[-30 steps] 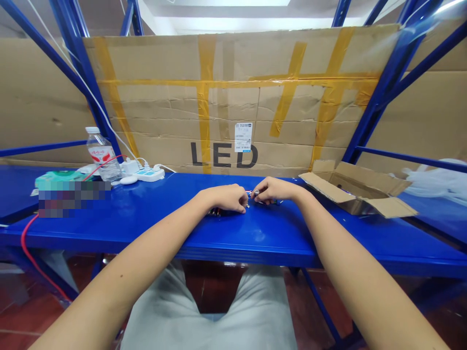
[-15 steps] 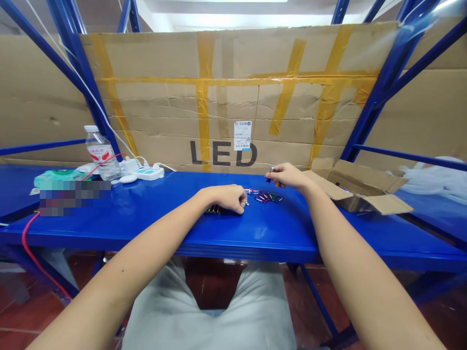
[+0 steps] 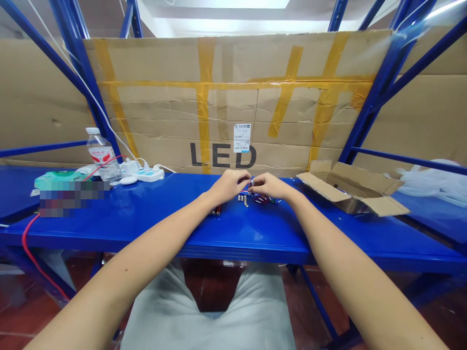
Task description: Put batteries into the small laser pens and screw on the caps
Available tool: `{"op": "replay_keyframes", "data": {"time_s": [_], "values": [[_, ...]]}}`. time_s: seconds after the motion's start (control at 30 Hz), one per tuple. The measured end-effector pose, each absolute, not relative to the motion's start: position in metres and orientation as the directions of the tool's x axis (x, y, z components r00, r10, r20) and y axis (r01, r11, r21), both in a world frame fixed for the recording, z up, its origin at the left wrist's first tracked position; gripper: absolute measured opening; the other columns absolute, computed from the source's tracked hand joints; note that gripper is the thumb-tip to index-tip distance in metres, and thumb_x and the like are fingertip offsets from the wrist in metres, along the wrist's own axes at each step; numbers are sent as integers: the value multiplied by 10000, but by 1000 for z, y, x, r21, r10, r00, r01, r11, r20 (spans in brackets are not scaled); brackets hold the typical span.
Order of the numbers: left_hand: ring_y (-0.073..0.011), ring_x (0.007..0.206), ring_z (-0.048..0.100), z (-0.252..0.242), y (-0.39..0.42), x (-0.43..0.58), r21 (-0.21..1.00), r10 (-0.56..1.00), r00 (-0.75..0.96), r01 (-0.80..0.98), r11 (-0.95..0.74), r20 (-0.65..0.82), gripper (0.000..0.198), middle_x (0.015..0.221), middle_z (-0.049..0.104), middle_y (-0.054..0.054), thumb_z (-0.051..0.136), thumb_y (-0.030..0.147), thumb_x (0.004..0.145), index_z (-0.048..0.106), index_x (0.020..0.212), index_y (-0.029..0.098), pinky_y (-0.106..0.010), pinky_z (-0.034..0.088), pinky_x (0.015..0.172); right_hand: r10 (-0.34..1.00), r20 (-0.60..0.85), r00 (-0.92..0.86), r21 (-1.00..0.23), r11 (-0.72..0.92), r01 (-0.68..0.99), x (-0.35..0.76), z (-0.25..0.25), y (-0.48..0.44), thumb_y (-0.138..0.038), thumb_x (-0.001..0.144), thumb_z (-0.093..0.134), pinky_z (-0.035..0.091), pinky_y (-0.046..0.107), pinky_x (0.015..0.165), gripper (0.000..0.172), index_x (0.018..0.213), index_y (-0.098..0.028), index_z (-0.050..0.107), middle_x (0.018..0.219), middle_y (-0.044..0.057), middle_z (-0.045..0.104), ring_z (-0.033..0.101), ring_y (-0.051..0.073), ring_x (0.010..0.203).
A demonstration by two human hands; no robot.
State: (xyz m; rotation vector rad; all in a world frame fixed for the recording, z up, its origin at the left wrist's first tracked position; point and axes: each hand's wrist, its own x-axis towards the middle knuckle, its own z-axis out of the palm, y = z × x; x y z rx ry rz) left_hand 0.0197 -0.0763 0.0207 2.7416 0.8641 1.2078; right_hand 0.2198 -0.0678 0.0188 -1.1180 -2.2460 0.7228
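Note:
My left hand (image 3: 231,184) and my right hand (image 3: 269,186) meet over the table, fingertips almost touching. A small tube with a silvery end (image 3: 251,183) shows between them, pinched in my right fingers. My left fingers are closed at its other side; what they hold is hidden. Just below lie several small round metal pieces like button cells (image 3: 242,198) and a shiny blue tube (image 3: 245,193). Coloured carabiners (image 3: 263,200) lie under my right hand. Dark and red tubes with metal ends (image 3: 216,211) are partly covered by my left forearm.
An open cardboard box (image 3: 350,189) stands on the blue table (image 3: 153,218) at right. At left are a water bottle (image 3: 104,155), a power strip (image 3: 149,174) and a green packet (image 3: 58,178). A large taped cardboard sheet (image 3: 156,121) rises behind.
My left hand has lifted from the small metal pieces and moved away from me. My right hand has come left with the small tube, so both hands now meet.

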Motion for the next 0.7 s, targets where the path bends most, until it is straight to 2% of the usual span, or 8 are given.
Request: {"op": "replay_keyframes", "data": {"time_s": [0.1, 0.27, 0.43, 0.57, 0.63, 0.7], "values": [[-151, 835, 666, 20, -75, 21, 184, 454, 570, 467, -865, 685, 178, 919, 744, -53, 544, 145, 876, 707, 945, 168, -281, 490, 777, 815, 249, -523, -644, 543, 540, 216, 17, -68, -403, 741, 617, 329, 239, 486, 258, 703, -149, 611, 552, -40, 482, 423, 97, 504], [-164, 839, 673, 19, -73, 18, 105, 421, 621, 479, -872, 661, 205, 924, 746, -69, 549, 143, 864, 729, 958, 172, -301, 500, 788, 808, 229, -543, -655, 540, 528, 216, 18, -71, -465, 781, 580, 337, 244, 487, 326, 782, -147, 654, 524, -42, 480, 426, 101, 478], [-164, 825, 663, 20, -73, 18, 139, 449, 629, 478, -867, 634, 204, 916, 746, -66, 556, 157, 849, 735, 946, 173, -294, 491, 775, 819, 183, -545, -686, 503, 526, 215, 18, -74, -518, 783, 592, 363, 251, 495, 371, 806, -152, 647, 515, -43, 501, 448, 107, 460], [-152, 828, 644, 26, -68, 8, 179, 488, 596, 502, -846, 637, 244, 960, 736, -59, 535, 173, 841, 712, 1008, 175, -272, 474, 753, 838, 216, -501, -700, 491, 519, 215, 20, -74, -531, 775, 606, 363, 251, 493, 368, 705, -172, 571, 501, -41, 502, 461, 112, 467], [-167, 834, 634, 31, -65, -3, 140, 539, 618, 575, -806, 572, 212, 904, 731, -61, 545, 196, 815, 721, 929, 172, -271, 458, 739, 846, 218, -487, -688, 487, 538, 216, 20, -74, -537, 769, 613, 354, 252, 498, 379, 674, -176, 547, 503, -39, 498, 458, 113, 478], [-167, 763, 624, 36, -64, -14, 96, 614, 653, 646, -757, 444, 161, 813, 724, -59, 576, 216, 763, 728, 803, 178, -263, 438, 686, 849, 220, -480, -664, 491, 565, 217, 20, -73, -549, 770, 607, 335, 254, 508, 394, 659, -177, 540, 520, -42, 485, 439, 108, 495]]}}
